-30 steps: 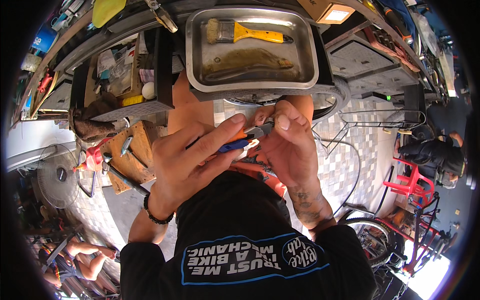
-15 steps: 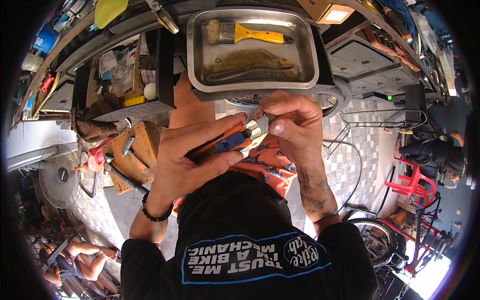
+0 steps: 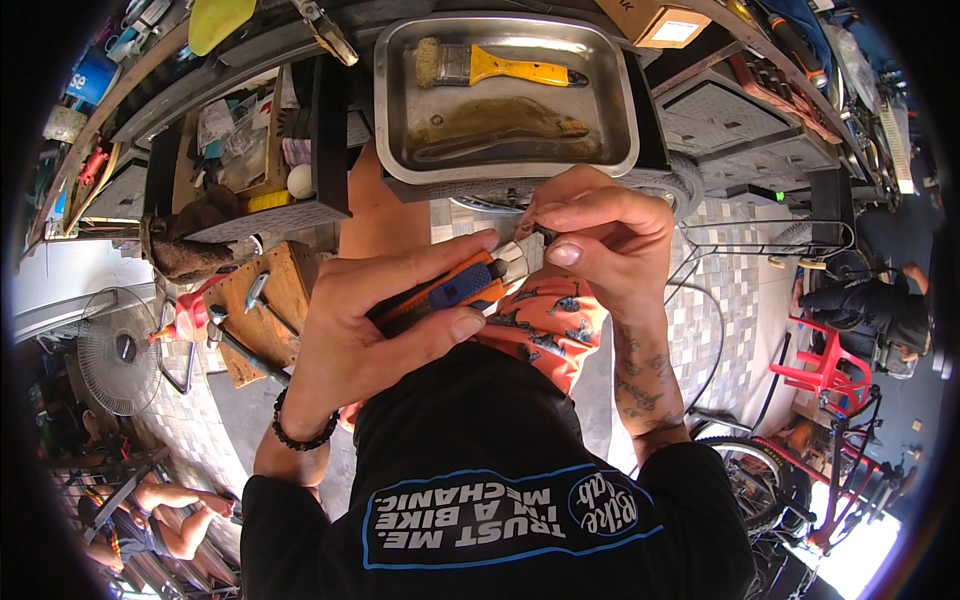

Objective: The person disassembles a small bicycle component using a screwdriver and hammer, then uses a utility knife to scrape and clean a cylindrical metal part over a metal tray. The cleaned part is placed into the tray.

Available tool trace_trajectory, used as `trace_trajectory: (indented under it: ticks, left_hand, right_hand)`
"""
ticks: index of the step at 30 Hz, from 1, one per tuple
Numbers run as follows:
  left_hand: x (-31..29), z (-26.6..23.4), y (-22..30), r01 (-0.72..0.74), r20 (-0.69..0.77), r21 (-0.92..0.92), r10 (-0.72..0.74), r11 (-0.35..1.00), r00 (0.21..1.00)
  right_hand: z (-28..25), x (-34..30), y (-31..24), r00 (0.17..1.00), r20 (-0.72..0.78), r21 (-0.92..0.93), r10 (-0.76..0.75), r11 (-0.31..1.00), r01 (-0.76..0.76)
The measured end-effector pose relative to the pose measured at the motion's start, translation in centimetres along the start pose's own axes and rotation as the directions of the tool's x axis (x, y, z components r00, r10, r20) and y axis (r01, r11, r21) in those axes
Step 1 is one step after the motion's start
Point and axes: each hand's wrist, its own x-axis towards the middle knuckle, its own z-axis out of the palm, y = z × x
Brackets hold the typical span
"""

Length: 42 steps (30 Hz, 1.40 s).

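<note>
In my left hand [image 3: 362, 305] is a utility knife [image 3: 459, 291] with an orange and black body, a blue slider and a silvery metal nose. My fingers wrap its body, and the nose points up and right. My right hand [image 3: 610, 235] is closed in a pinch, thumb against fingers, on a small greyish metal piece [image 3: 536, 243] at the knife's tip. The fingers hide most of that piece, so I cannot tell whether it is the blade or a separate part. Both hands are over my lap, just short of the metal tray [image 3: 505, 172].
The tray holds a yellow-handled paintbrush [image 3: 515, 70] and murky liquid. An open drawer [image 3: 270, 220] with mixed small items stands left. A hammer lies on a wooden block [image 3: 285, 275]. A fan [image 3: 120, 350] is far left; a red chair [image 3: 830, 360] and bicycle parts are right.
My right hand has moved slightly right and its fingers have shifted at the knife's tip, showing more of the metal nose. My left hand keeps its hold on the knife, almost still.
</note>
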Motion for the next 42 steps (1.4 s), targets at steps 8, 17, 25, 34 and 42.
trace_trajectory:
  ticks: [8, 17, 25, 34, 42]
  left_hand:
    - [-0.1, 0.3, -0.3, -0.01, -0.003, -0.058, 0.01, 0.998, 1.0]
    - [-0.1, 0.7, -0.7, -0.084, -0.033, -0.06, 0.082, 0.995, 0.996]
    - [-0.1, 1.0, -0.6, -0.184, -0.079, 0.156, 0.198, 0.97, 0.977]
    - [0.0, 0.8, -0.6, -0.221, -0.021, 0.227, 0.231, 0.949, 0.973]
    - [0.0, 1.2, -0.4, -0.209, -0.021, 0.174, 0.216, 0.962, 0.976]
  right_hand:
    - [-0.1, 0.1, 0.3, 1.0, 0.006, 0.009, -0.021, 1.0, 0.021]
    - [-0.1, 0.1, 0.9, 1.0, -0.006, 0.046, -0.021, 0.999, 0.021]
    - [0.0, -0.5, 1.9, 1.0, -0.004, 0.235, 0.018, 0.972, -0.017]
    - [-0.9, 0.0, 2.4, 0.986, 0.168, 0.372, 0.018, 0.925, -0.08]
    - [-0.8, 0.8, 2.8, 0.961, 0.275, 0.472, -0.031, 0.875, -0.107]
